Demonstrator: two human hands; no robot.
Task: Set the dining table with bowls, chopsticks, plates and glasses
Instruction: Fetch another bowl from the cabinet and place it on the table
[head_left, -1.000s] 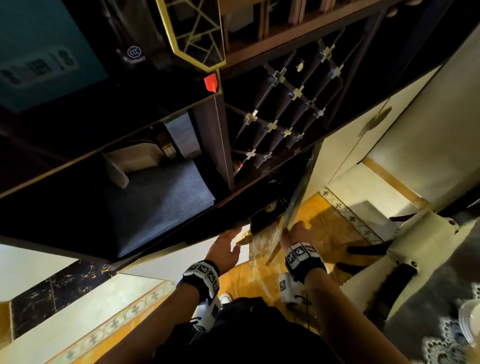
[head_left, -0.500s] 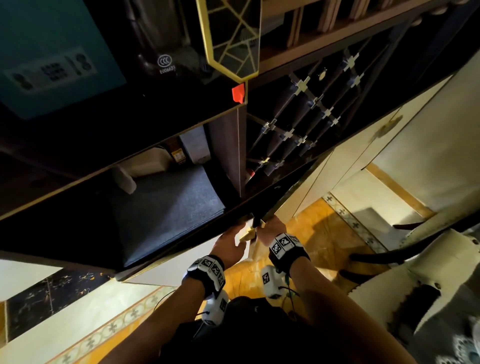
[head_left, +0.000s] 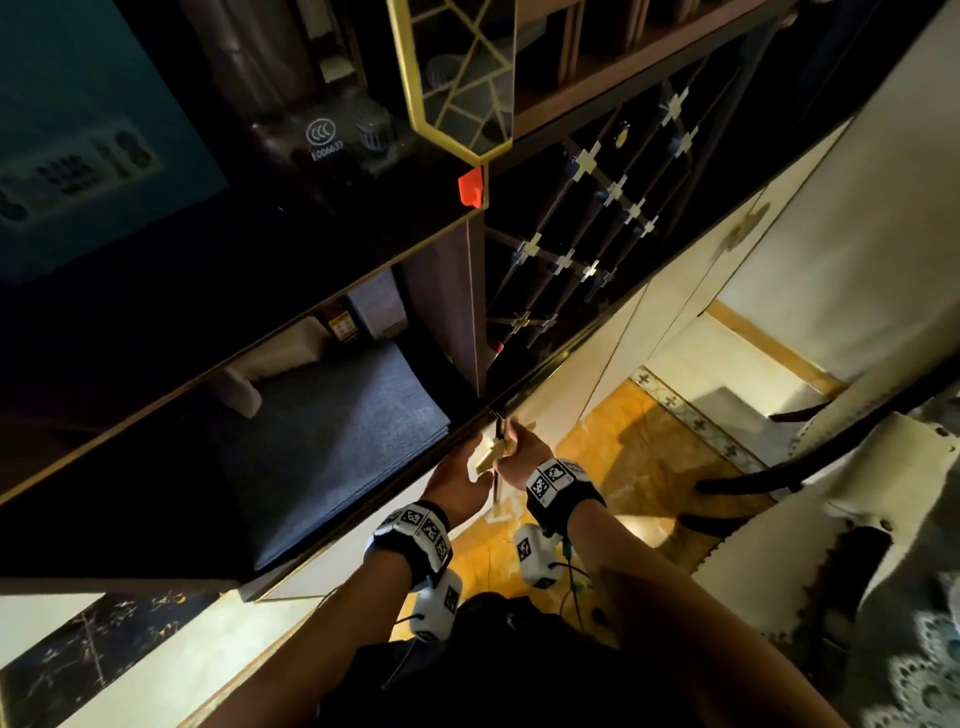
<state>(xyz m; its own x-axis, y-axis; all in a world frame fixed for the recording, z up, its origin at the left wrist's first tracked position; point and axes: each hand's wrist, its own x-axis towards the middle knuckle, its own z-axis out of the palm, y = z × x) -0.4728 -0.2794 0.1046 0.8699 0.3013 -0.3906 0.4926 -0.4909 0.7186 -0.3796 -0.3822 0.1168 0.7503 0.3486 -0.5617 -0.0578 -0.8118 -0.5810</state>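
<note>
A dark sideboard (head_left: 447, 306) fills the view, with grey mats (head_left: 332, 441) on its counter at 8 o'clock and a wine rack (head_left: 587, 234) at 1. Just below centre, at 6 o'clock, both hands meet where the cream doors (head_left: 613, 358) join. The right hand (head_left: 519, 457) curls round the gold handle (head_left: 491, 449), probably to work the door hiding stored tableware. The left hand (head_left: 457, 483) touches the handle's lower end; whether it grips is unclear. No bowls, chopsticks, plates or glasses show. A lace cloth (head_left: 924, 675) lies at 4 o'clock.
</note>
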